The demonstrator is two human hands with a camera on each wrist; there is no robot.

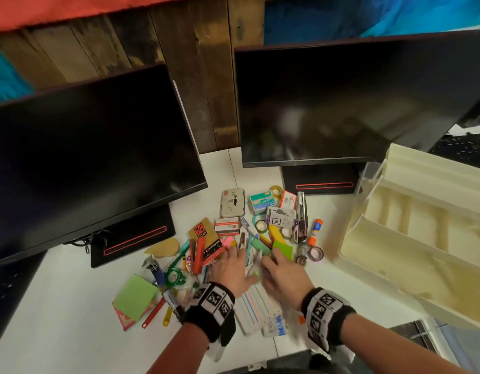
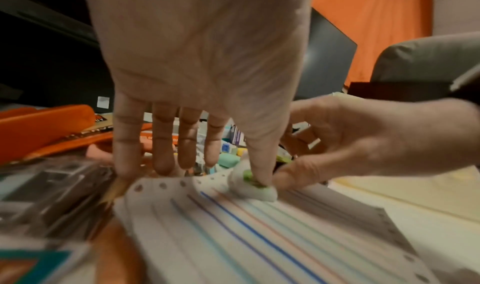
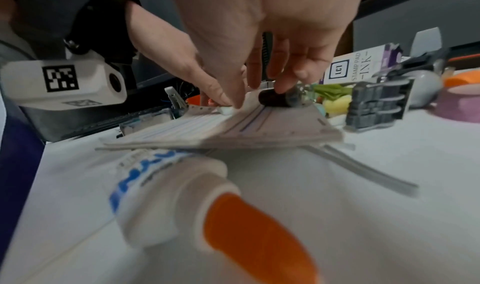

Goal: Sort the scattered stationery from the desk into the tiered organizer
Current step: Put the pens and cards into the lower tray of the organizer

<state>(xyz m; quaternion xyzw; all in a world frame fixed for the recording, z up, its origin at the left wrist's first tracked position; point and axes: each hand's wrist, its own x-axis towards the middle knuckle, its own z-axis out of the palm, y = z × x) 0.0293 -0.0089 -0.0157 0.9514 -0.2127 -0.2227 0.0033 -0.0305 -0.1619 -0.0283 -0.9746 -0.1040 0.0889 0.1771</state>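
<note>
Scattered stationery lies in a pile on the white desk [image 1: 58, 333]. The cream tiered organizer [image 1: 411, 238] stands to its right with bare compartments. My left hand [image 1: 233, 268] hovers over the pile with straight fingers. Its thumb presses a small white-and-green piece [image 2: 253, 185] onto a stack of lined index cards [image 2: 259, 237]. My right hand [image 1: 280, 276] is close beside it, fingers loosely bent. Its thumb tip touches the same white piece [image 3: 225, 110], and another fingertip rests on a small black cylinder [image 3: 272, 99]. Neither hand lifts anything.
Two dark monitors [image 1: 85, 157] [image 1: 354, 103] stand behind the pile. A white glue bottle with an orange cap [image 3: 194, 196] lies near my right wrist. Green sticky notes [image 1: 136, 296], a stamp pad tin [image 1: 232, 203], purple tape [image 1: 316, 253] and a grey date stamp [image 3: 376, 105] ring the hands.
</note>
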